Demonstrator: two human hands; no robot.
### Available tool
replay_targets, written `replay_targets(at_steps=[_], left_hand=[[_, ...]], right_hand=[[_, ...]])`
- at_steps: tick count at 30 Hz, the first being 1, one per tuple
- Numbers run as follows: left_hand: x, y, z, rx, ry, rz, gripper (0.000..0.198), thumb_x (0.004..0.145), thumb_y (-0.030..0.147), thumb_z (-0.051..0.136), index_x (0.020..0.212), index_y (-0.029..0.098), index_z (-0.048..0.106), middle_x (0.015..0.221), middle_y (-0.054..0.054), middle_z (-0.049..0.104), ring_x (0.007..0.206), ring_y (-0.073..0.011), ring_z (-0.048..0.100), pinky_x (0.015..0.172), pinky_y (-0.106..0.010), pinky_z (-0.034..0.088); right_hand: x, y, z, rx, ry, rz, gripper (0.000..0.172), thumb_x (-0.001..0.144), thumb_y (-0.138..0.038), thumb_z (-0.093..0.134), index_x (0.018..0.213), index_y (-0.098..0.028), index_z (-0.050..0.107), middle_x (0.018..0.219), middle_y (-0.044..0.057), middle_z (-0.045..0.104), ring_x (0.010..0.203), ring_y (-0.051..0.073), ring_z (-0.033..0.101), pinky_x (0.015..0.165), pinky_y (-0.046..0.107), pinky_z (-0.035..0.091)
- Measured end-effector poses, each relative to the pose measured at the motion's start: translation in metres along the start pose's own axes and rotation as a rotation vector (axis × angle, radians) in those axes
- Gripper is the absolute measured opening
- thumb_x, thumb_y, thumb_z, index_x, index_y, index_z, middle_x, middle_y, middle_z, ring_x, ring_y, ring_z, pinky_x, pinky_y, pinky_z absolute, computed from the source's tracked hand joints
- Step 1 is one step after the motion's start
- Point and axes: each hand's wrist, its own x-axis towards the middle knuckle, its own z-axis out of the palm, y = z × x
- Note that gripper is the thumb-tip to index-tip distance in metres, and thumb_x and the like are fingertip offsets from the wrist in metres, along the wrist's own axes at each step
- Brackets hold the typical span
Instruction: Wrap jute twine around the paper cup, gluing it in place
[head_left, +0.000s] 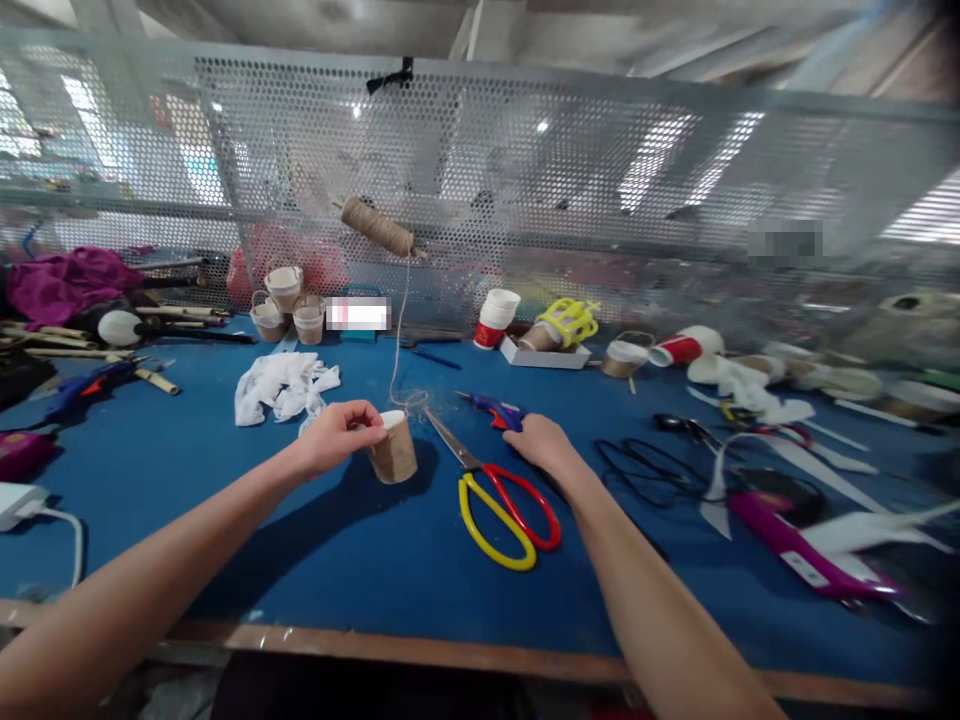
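My left hand pinches the rim of a small twine-wrapped cup, tilted a little above the blue table. Over on the right, my right hand is wrapped round the handle of a blue glue gun, its nozzle pointing left. Between the hands lie scissors with one red and one yellow handle loop, their blades towards the back. Thin twine runs down from a spool on the mesh panel and ends in loose loops behind the cup.
Crumpled white cloth lies behind my left hand. Small wrapped buckets are stacked at the back left. Stacked paper cups and a white box stand along the mesh panel. Black cable and a purple power strip are at right.
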Motion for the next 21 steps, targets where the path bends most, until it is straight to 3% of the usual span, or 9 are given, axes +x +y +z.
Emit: replay_targets(at_steps=[2, 6, 8, 11, 15, 18, 21], left_hand=[[-0.004, -0.003, 0.001, -0.025, 0.036, 0.011, 0.017, 0.072, 0.031, 0.057, 0.068, 0.015, 0.052, 0.061, 0.002, 0.051, 0.058, -0.0096, 0.044, 0.056, -0.022, 0.033], [-0.012, -0.008, 0.001, -0.057, 0.07, 0.033, 0.017, 0.071, 0.03, 0.059, 0.068, 0.015, 0.054, 0.064, 0.002, 0.053, 0.061, -0.0103, 0.046, 0.059, -0.023, 0.035], [-0.014, -0.008, 0.001, -0.082, 0.064, 0.038, 0.018, 0.07, 0.031, 0.06, 0.068, 0.014, 0.054, 0.064, 0.002, 0.053, 0.061, -0.0101, 0.046, 0.059, -0.023, 0.035], [-0.015, -0.007, 0.002, -0.134, 0.076, 0.019, 0.019, 0.069, 0.032, 0.061, 0.068, 0.014, 0.054, 0.062, 0.003, 0.052, 0.058, -0.0092, 0.044, 0.058, -0.022, 0.033], [-0.014, -0.004, 0.006, -0.234, 0.117, -0.016, 0.02, 0.065, 0.031, 0.063, 0.065, 0.014, 0.052, 0.059, 0.004, 0.05, 0.057, -0.0089, 0.044, 0.058, -0.023, 0.033], [-0.014, -0.004, 0.008, -0.292, 0.155, -0.029, 0.018, 0.064, 0.029, 0.063, 0.064, 0.014, 0.052, 0.06, 0.004, 0.051, 0.059, -0.0091, 0.045, 0.061, -0.023, 0.034], [-0.013, -0.007, 0.008, -0.339, 0.173, -0.041, 0.017, 0.066, 0.028, 0.062, 0.065, 0.014, 0.054, 0.061, 0.003, 0.052, 0.061, -0.0095, 0.045, 0.063, -0.024, 0.034]], right_hand=[[-0.001, -0.001, -0.003, 0.114, -0.021, 0.083, 0.025, 0.086, -0.031, 0.05, 0.106, -0.016, 0.056, 0.107, 0.007, 0.057, 0.088, 0.017, 0.058, 0.075, 0.036, 0.049], [-0.015, -0.012, -0.014, 0.431, 0.001, 0.117, 0.014, 0.073, -0.028, 0.056, 0.074, -0.014, 0.059, 0.065, 0.003, 0.061, 0.056, 0.013, 0.058, 0.056, 0.026, 0.047], [-0.027, -0.024, -0.02, 0.592, 0.008, 0.068, 0.015, 0.067, -0.03, 0.057, 0.073, -0.016, 0.057, 0.064, 0.001, 0.06, 0.057, 0.011, 0.057, 0.057, 0.024, 0.047], [-0.047, -0.047, -0.025, 0.737, -0.088, 0.007, 0.023, 0.062, -0.037, 0.061, 0.071, -0.016, 0.055, 0.061, 0.0, 0.058, 0.055, 0.012, 0.056, 0.055, 0.026, 0.046], [-0.074, -0.075, -0.019, 0.81, -0.29, -0.124, 0.024, 0.068, -0.035, 0.061, 0.08, -0.014, 0.058, 0.056, -0.001, 0.057, 0.047, 0.01, 0.049, 0.046, 0.023, 0.042], [-0.087, -0.084, -0.009, 0.735, -0.311, -0.188, 0.025, 0.071, -0.036, 0.059, 0.084, -0.014, 0.058, 0.064, 0.001, 0.06, 0.044, 0.009, 0.047, 0.04, 0.023, 0.039], [-0.091, -0.084, -0.003, 0.627, -0.302, -0.227, 0.022, 0.074, -0.036, 0.058, 0.077, -0.014, 0.059, 0.057, 0.0, 0.057, 0.042, 0.009, 0.045, 0.042, 0.023, 0.04]])
